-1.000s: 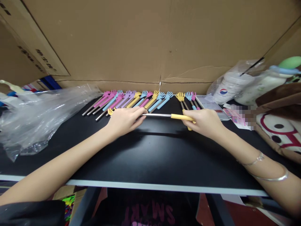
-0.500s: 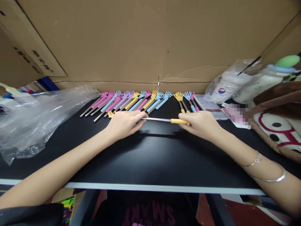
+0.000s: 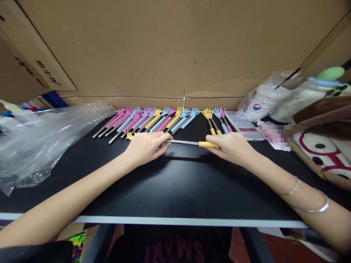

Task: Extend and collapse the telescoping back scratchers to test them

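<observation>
A yellow back scratcher (image 3: 185, 142) with a metal rod is held level above the black table, between both hands. My left hand (image 3: 148, 146) is closed around its claw end; a few yellow claw tips stick out past the knuckles. My right hand (image 3: 231, 148) grips the yellow handle at the other end. Behind my left hand lies a row of several back scratchers (image 3: 153, 118) in pink, blue, purple and yellow, claws toward the back. A smaller group of back scratchers (image 3: 216, 120) lies beyond my right hand, partly hidden by it.
On the left, a clear plastic bag (image 3: 52, 138) spreads over the black table (image 3: 175, 190). A phone (image 3: 245, 126), a white cup (image 3: 264, 102) in a bag, a bottle (image 3: 309, 96) and a brown plush item (image 3: 326, 146) stand or lie right. A cardboard wall (image 3: 178, 51) rises behind.
Almost nothing differs. Both hands keep their hold on the yellow back scratcher, and the view has shifted very slightly.
</observation>
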Demonstrator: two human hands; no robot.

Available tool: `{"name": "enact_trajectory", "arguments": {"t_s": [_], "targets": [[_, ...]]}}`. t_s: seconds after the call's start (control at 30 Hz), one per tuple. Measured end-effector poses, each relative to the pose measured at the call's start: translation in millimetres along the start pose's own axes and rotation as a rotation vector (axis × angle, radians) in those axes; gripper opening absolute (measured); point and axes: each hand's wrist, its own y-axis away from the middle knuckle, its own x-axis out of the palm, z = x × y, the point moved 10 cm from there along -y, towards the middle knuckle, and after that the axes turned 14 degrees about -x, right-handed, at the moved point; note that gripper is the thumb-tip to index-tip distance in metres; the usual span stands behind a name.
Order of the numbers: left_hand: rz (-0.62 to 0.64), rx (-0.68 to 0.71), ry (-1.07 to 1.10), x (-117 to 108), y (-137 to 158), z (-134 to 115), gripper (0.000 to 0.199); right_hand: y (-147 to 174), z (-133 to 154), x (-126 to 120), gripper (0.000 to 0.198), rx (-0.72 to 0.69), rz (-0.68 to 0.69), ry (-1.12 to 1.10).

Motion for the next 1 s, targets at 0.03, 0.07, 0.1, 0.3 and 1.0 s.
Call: {"name": "enact_trajectory", "arguments": {"t_s": [0.03,0.07,0.1,0.3,1.0], "targets": [[-0.007,0.001,0.005,-1,0,0,0.023,0,0,0,0.041,0.005,0.003,-0.003],[-0.017,0.005,0.011,-2,0,-1,0.023,0,0,1,0.042,0.009,0.006,-0.009],[-0.03,0.01,0.018,-3,0,-1,0.024,0,0,1,0.043,0.011,0.007,-0.018],[-0.124,0.022,0.009,-13,1,-3,0.025,0,0,3,0.042,0.013,0.011,-0.093],[-0.139,0.084,-0.062,-9,5,-6,0.027,0,1,17,0.043,0.065,0.152,-0.293]]}}
